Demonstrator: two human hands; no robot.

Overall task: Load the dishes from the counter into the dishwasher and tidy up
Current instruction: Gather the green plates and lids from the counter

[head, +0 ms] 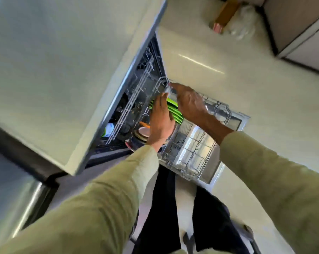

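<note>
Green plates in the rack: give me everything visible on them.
The green plates are bright lime, look like plastic, and stand on edge in a tight row in the pulled-out lower rack. Only their rims show. The left hand lies across one end of the row and the right hand reaches over the other; actual contact is unclear.

Your left hand (pixel 161 121) covers part of the green plates (pixel 174 110), so you cannot count them. Your right hand's (pixel 189 103) fingertips blur into the rack wire (pixel 161 85); its grip is unclear. The brown object (pixel 226 12) on the floor is smeared.
</note>
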